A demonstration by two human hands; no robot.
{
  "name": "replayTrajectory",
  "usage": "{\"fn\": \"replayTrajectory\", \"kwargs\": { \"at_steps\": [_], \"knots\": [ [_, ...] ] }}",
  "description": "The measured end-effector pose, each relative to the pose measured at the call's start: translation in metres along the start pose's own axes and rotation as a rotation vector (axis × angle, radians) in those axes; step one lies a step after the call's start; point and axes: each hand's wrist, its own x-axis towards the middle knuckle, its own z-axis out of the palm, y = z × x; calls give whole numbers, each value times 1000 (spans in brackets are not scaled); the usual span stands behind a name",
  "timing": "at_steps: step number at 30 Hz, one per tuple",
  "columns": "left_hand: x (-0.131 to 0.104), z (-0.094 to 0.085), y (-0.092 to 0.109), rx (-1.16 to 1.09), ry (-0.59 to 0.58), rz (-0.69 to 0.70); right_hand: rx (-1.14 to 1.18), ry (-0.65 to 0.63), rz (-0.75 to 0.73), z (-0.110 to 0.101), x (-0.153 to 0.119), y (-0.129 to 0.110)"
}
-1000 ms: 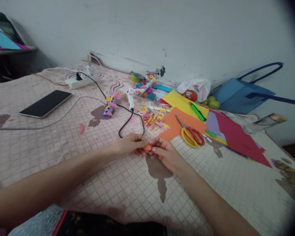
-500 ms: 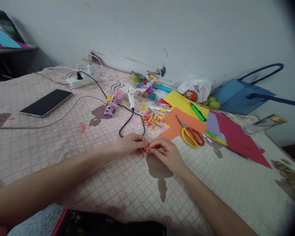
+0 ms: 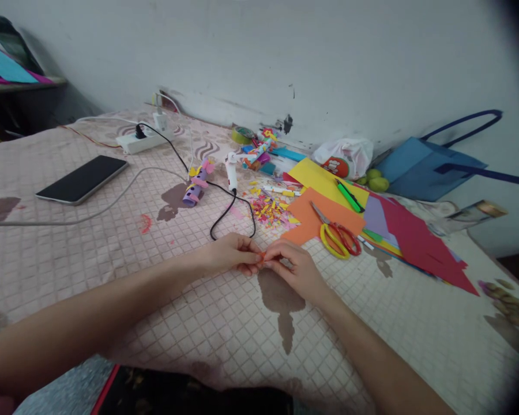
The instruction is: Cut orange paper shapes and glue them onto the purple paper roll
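Observation:
A small piece of orange paper is pinched between my two hands, just above the patterned cloth; most of it is hidden by the fingers. My left hand grips it from the left, thumb and fingers closed. From the right, my right hand holds it with thumb and forefinger, and the fingertips of both hands almost meet. Red-and-yellow-handled scissors lie to the right, on orange sheets. Beyond my hands is a heap of colourful paper scraps.
Behind the hands lie a white glue gun with a black cable and a decorated purple paper roll. A tablet and a power strip are at left. Red paper, a green cutter and a blue bag are at right.
The orange paper has turned between my fingertips and less of it shows now. Both hands stay in nearly the same place.

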Motion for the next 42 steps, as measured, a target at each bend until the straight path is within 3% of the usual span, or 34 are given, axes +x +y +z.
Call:
{"fn": "replayTrajectory", "kwargs": {
  "at_steps": [6, 12, 16, 24, 34, 42],
  "knots": [
    [-10, -3, 2, 524, -10, 20, -28, -159, 21, 4, -1, -3],
    [-14, 2, -5, 1065, 279, 245, -107, -212, 3, 9, -2, -1],
    [-17, 2, -9, 1087, 339, 380, -144, -223, -7, 10, -2, 0],
    [-41, -6, -25, 1187, 95, 718, -90, -213, 32, 9, -1, -1],
    [-42, -6, -27, 1395, 98, 824, -121, -208, 94, 13, 2, -5],
    [-43, -6, -27, 1491, 84, 796, -137, -186, 131, 18, 2, -5]
  ]
}}
